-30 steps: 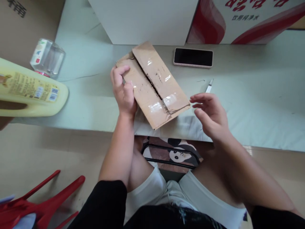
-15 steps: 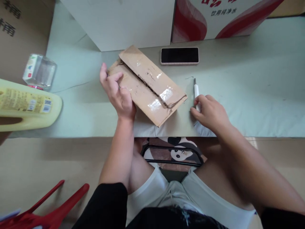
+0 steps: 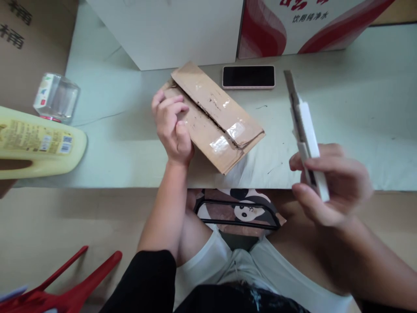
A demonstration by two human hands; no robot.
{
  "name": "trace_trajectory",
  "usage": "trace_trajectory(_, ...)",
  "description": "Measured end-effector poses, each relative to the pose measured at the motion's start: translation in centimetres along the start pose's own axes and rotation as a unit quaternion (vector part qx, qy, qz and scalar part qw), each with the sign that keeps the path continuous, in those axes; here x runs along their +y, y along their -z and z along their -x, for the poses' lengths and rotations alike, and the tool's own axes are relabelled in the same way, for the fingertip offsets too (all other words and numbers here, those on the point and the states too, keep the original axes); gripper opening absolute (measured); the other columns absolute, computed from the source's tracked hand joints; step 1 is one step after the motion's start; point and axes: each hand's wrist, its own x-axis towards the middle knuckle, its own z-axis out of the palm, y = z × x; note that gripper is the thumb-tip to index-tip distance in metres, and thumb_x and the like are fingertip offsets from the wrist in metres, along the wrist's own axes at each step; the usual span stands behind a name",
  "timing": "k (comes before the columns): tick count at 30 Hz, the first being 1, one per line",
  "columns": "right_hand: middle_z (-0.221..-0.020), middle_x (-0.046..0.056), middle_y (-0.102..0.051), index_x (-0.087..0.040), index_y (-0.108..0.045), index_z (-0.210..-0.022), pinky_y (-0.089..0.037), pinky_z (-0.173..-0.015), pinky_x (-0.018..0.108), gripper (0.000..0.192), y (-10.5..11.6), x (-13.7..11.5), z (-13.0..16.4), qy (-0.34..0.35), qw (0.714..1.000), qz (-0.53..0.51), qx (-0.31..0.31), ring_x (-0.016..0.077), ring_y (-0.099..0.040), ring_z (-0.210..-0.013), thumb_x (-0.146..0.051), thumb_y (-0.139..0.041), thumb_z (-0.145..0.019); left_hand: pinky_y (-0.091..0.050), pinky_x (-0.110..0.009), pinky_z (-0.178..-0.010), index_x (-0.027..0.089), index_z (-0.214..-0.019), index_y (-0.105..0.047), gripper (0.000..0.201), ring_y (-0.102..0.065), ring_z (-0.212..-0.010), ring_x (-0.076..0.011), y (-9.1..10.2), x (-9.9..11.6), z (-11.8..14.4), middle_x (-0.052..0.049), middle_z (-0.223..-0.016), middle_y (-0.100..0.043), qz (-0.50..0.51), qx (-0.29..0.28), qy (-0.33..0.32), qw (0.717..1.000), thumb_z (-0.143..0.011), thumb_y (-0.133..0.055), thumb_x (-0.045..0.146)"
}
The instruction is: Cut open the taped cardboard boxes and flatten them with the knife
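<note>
A worn cardboard box (image 3: 211, 119) with torn edges and strips of clear tape lies at a slant on the cloth-covered table. My left hand (image 3: 172, 126) grips its left side, thumb and fingers bent around the edge. Raised to the right of the box, my right hand (image 3: 335, 180) is closed on a white utility knife (image 3: 311, 150). The knife's blade is out and points up and away from me.
Behind the box lies a phone (image 3: 249, 77), near a white box (image 3: 185, 30) and a red-and-white carton (image 3: 296, 30). On the left are a clear bottle (image 3: 61, 98) and a yellow jug (image 3: 48, 139). The table's front edge runs above my lap.
My right hand has lifted the utility knife off the table, moving it right and tilting it up. My left hand and the cardboard box appear slightly further right in view.
</note>
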Motion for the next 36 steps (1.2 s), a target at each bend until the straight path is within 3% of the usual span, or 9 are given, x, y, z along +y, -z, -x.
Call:
trace_trajectory(3,-0.082,0.001,-0.056,-0.029,-0.066,-0.114,-0.053,-0.054,0.035,0.036,-0.3,-0.5,-0.1,0.063,0.996,-0.054,-0.035,0.018,-0.059,-0.068,-0.022,-0.071,-0.079,-0.027,-0.06,-0.125,0.027,-0.095,-0.061,0.036,-0.042,-0.146,-0.0324,0.0,-0.4,-0.1,-0.004,-0.128,-0.063,0.017,-0.005,-0.025,1.0,-0.093,-0.045,0.059)
trace_trajectory(7,-0.084,0.002,-0.057,-0.021,-0.062,-0.113,-0.055,-0.055,0.032,0.029,-1.5,-1.6,-0.1,0.076,0.988,-0.098,-0.088,0.016,-0.061,-0.071,-0.027,-0.069,-0.086,-0.023,-0.063,-0.126,0.026,-0.094,-0.061,0.035,-0.045,-0.142,-0.0335,-0.1,-0.7,-0.1,-0.006,-0.124,-0.063,0.03,0.005,-0.033,0.999,-0.094,-0.045,0.057)
trace_trajectory(12,-0.075,-0.001,-0.053,-0.021,-0.063,-0.099,-0.047,-0.049,0.024,0.019,-2.2,-2.2,-0.4,0.059,0.99,0.05,-0.12,0.0105,-0.055,-0.061,-0.008,-0.066,-0.086,-0.02,-0.062,-0.128,0.026,-0.091,-0.061,0.031,-0.044,-0.142,-0.0326,-0.1,-0.2,-0.2,-0.005,-0.119,-0.064,0.048,0.014,-0.015,0.999,-0.092,-0.05,0.055)
trace_trajectory(18,-0.074,0.002,-0.063,-0.017,-0.062,-0.109,-0.047,-0.05,0.025,0.024,-1.7,-2.1,-0.8,0.076,0.982,0.088,-0.15,0.0111,-0.057,-0.059,-0.005,-0.06,-0.088,-0.024,-0.062,-0.126,0.025,-0.088,-0.059,0.033,-0.043,-0.143,-0.0338,0.0,0.3,-0.2,-0.006,-0.12,-0.064,0.08,-0.002,0.001,0.997,-0.091,-0.053,0.057)
trace_trajectory(21,-0.066,0.0,-0.059,-0.017,-0.064,-0.107,-0.042,-0.046,0.026,0.027,-1.7,-2.4,-0.5,0.113,0.973,0.149,-0.136,0.0106,-0.053,-0.054,-0.004,-0.065,-0.084,-0.027,-0.062,-0.124,0.025,-0.089,-0.058,0.035,-0.043,-0.143,-0.0341,0.0,0.3,-0.1,-0.007,-0.122,-0.063,0.085,-0.001,0.006,0.996,-0.091,-0.051,0.059)
trace_trajectory(24,-0.06,-0.003,-0.055,-0.018,-0.065,-0.107,-0.038,-0.043,0.027,0.027,-2.0,-2.9,-0.3,0.145,0.965,0.189,-0.107,0.0105,-0.049,-0.05,-0.007,-0.066,-0.083,-0.028,-0.062,-0.124,0.025,-0.089,-0.056,0.044,-0.043,-0.142,-0.0344,0.0,0.0,0.0,-0.007,-0.121,-0.063,0.08,-0.017,-0.033,0.996,-0.09,-0.045,0.068)
trace_trajectory(32,-0.058,-0.006,-0.049,-0.022,-0.065,-0.105,-0.035,-0.043,0.023,0.026,-2.5,-3.8,-1.5,0.058,0.975,0.178,-0.12,0.0071,-0.042,-0.047,-0.003,-0.061,-0.087,-0.027,-0.063,-0.124,0.025,-0.09,-0.056,0.044,-0.044,-0.142,-0.0346,0.1,-0.3,-0.1,-0.006,-0.121,-0.063,0.066,-0.022,-0.038,0.997,-0.089,-0.047,0.068)
trace_trajectory(36,-0.06,-0.004,-0.055,-0.022,-0.067,-0.104,-0.04,-0.047,0.024,0.026,-1.6,-4.9,-1.5,0.032,0.972,0.192,-0.13,0.0083,-0.049,-0.051,-0.003,-0.062,-0.087,-0.027,-0.062,-0.124,0.025,-0.092,-0.059,0.045,-0.048,-0.138,-0.0341,0.2,-0.5,-0.2,-0.008,-0.119,-0.064,0.049,-0.012,-0.078,0.996,-0.089,-0.045,0.068)
